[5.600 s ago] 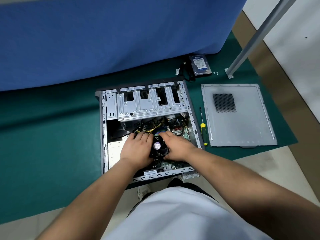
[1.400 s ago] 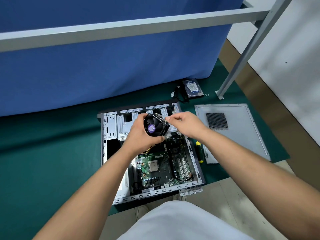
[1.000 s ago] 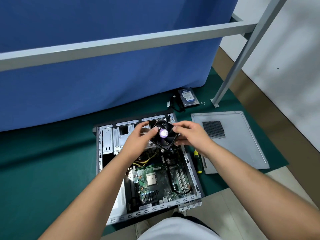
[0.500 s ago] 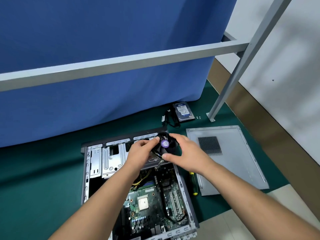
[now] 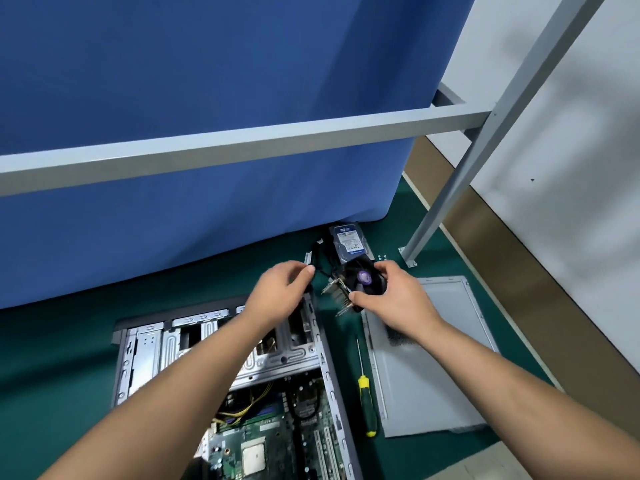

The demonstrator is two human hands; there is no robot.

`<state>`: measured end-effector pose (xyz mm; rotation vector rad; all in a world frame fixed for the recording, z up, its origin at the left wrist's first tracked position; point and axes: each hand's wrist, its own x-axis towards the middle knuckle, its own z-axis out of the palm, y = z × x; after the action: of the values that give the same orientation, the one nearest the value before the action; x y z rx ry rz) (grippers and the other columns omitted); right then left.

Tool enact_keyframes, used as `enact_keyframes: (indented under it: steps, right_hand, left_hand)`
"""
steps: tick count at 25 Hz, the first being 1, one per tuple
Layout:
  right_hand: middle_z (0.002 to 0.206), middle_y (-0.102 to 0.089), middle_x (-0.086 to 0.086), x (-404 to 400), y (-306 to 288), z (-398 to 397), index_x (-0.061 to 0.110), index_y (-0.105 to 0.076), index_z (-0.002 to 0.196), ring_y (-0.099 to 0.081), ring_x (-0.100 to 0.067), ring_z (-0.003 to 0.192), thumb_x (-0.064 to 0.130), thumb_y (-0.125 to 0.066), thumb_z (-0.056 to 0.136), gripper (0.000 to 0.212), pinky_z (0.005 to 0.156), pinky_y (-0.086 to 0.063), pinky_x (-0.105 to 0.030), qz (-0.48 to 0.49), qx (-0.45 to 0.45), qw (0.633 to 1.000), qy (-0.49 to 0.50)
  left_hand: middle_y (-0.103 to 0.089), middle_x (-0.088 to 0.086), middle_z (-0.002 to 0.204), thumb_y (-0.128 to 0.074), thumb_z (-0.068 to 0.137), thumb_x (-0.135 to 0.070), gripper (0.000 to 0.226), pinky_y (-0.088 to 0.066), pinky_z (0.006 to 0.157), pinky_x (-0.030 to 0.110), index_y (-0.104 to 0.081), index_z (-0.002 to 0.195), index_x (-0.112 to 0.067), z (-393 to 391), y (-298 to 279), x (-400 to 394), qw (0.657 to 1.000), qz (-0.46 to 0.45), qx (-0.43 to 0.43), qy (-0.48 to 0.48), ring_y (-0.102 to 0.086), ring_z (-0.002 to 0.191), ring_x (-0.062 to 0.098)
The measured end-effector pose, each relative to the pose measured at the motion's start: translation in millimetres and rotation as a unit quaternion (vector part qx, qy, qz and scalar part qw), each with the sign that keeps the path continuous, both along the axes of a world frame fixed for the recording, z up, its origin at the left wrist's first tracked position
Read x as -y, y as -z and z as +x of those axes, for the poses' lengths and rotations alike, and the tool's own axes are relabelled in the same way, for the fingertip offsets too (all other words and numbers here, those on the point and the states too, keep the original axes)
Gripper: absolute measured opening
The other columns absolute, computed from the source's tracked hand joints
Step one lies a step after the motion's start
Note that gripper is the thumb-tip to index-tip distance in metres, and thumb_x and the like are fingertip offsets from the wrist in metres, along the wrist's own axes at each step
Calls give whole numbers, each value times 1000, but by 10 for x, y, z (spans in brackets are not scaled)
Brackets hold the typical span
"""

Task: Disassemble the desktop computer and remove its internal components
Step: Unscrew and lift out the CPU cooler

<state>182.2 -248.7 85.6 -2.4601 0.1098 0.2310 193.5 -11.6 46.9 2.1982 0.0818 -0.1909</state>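
Computer case (image 5: 221, 344) lies open at lower centre on the green mat (image 5: 52, 358), motherboard (image 5: 263, 448) still inside. Left hand (image 5: 280, 294) above the case's far edge, fingers loosely curled, holding nothing I can make out. Right hand (image 5: 394, 296) grips the cooler fan (image 5: 360, 282), held clear of the case, near the hard drive (image 5: 349, 242). Step: setting the fan aside. Next, probably lower it onto the mat beside the drive, then back to the screwdriver (image 5: 365, 393) by the side panel (image 5: 433, 368).
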Motion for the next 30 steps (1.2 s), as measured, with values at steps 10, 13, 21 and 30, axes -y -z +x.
enact_keyframes:
  steps: [10, 13, 21, 30]
  right_hand:
    - [105, -64, -4, 163, 594, 1420, 20, -49, 108, -61, -29, 97, 52, -80, 71, 58, 84, -54, -39, -82, -74, 991, 74]
    - [107, -60, -5, 16, 813, 1895, 21, -48, 106, -61, -25, 87, 47, -79, 72, 52, 70, -48, -33, -78, -89, 987, 111]
    - [120, -37, -9, -232, 1277, 2345, 21, -39, 103, -52, -21, 72, 45, -81, 78, 54, 70, -42, -26, -51, -72, 985, 147]
    - [134, -38, -16, -313, 1320, 2295, 11, -43, 120, -55, -40, 117, 43, -82, 78, 65, 95, -50, -41, -75, -73, 981, 161]
  left_hand:
    - [-59, -6, 136, -21, 96, -68, 62, -31, 103, 44, -51, 138, -34, 423, 750, -348, 932, 362, -22, 19, -42, 132, 21]
    - [-65, -7, 123, -19, 92, -67, 65, -36, 96, 42, -60, 128, -33, 451, 813, -350, 922, 386, 10, 8, -50, 123, 21]
    - [-71, -7, 109, -24, 89, -64, 61, -41, 92, 40, -67, 119, -32, 451, 875, -340, 922, 385, 40, -10, -57, 115, 20]
    - [-72, -7, 106, -23, 88, -63, 60, -42, 91, 39, -68, 116, -33, 451, 863, -332, 922, 387, 37, -8, -57, 112, 20]
